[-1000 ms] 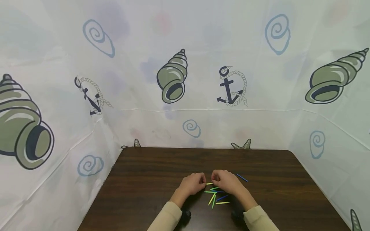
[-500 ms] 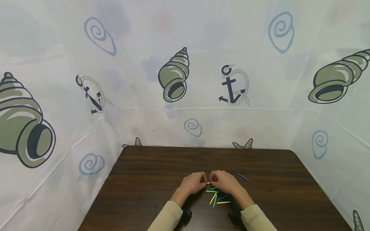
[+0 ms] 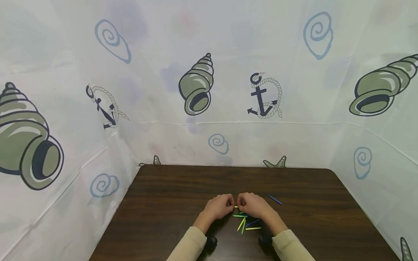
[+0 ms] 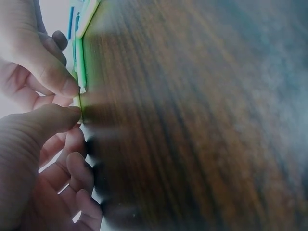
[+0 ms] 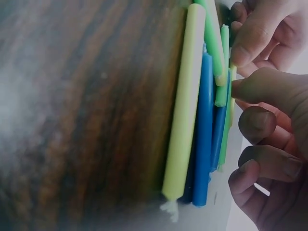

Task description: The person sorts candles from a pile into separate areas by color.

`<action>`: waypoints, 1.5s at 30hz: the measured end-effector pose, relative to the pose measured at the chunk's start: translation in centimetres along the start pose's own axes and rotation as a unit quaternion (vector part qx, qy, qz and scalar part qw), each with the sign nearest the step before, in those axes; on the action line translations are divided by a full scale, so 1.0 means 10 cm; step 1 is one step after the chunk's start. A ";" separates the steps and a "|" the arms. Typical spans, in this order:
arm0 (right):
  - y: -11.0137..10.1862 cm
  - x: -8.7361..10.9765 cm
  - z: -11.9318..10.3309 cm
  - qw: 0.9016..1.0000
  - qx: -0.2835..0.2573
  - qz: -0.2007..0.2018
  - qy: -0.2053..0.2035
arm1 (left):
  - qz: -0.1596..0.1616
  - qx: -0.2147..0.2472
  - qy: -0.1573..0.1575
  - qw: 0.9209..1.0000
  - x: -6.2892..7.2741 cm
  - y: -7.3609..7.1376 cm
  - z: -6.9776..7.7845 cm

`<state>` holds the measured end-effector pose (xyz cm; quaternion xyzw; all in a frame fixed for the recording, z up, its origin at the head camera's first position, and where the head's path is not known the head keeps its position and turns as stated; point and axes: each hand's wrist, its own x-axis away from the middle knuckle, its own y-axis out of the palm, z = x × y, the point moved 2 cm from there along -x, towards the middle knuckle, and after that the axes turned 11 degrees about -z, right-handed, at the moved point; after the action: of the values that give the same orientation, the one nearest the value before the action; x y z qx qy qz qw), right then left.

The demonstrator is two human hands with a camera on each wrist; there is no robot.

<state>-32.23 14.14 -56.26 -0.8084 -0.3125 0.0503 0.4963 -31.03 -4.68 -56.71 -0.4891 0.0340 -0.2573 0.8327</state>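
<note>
The pinched yellow stick (image 3: pixel 236 206) sits in the short gap between two hands, over the middle of the table. The left hand (image 3: pixel 219 206) pinches one end between thumb and finger, and the right hand (image 3: pixel 253 203) pinches the other the same way; the thumbs nearly meet over it. Its long axis runs from hand to hand, sideways across the table, roughly parallel to the far edge. Both tips are hidden in the fingers, so which end is which cannot be told, nor whether the stick touches the tabletop. What shows of it is slim, straight and pale yellow.

Just nearer the wearer lies a loose cluster. A green stick (image 3: pixel 240 216) lies crosswise near the fingertips. Below it, a slanting yellow stick (image 3: pixel 241 224) and a steeper green stick (image 3: pixel 243 227) lean close together. To their right are a blue stick (image 3: pixel 253 222), tilted up to the right, and a nearly level yellow stick (image 3: pixel 253 228); in the right wrist view a large yellow one ends in a frayed whitish tuft. Another blue stick (image 3: pixel 275 199) lies apart, beyond the right hand, slanting down to the right.

Cream sleeves (image 3: pixel 187 243) cover the forearms. The table (image 3: pixel 169 188) is dark, wood-grained, and behind it hangs a pale sheet (image 3: pixel 228 43) printed with shells and anchors.
</note>
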 end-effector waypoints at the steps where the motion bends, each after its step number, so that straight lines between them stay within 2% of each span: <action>1: 0.00 0.00 0.01 1.000 0.000 0.000 -0.001 | 0.000 0.001 0.000 1.000 0.00 0.00 0.00; 10: -0.09 0.02 0.14 1.000 -0.004 0.009 0.009 | 0.004 0.008 0.006 1.000 -0.02 -0.01 0.01; 18: -0.25 0.07 0.24 0.999 -0.018 0.027 0.044 | 0.011 -0.010 0.007 1.000 -0.04 0.04 0.05; 27: -0.28 0.10 0.27 0.997 -0.014 0.038 0.072 | 0.014 -0.026 0.050 0.998 -0.06 0.11 0.14; 34: -0.26 0.10 0.30 0.996 -0.015 0.044 0.075 | 0.014 -0.043 0.052 0.998 -0.09 0.14 0.15; 45: -0.32 0.12 0.32 0.995 -0.018 0.039 0.094 | 0.008 -0.025 0.050 0.998 -0.11 0.13 0.14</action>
<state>-33.98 18.23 -54.91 -0.8301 -0.2340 -0.0123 0.5061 -31.02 -2.58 -57.30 -0.4959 0.0863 -0.2736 0.8196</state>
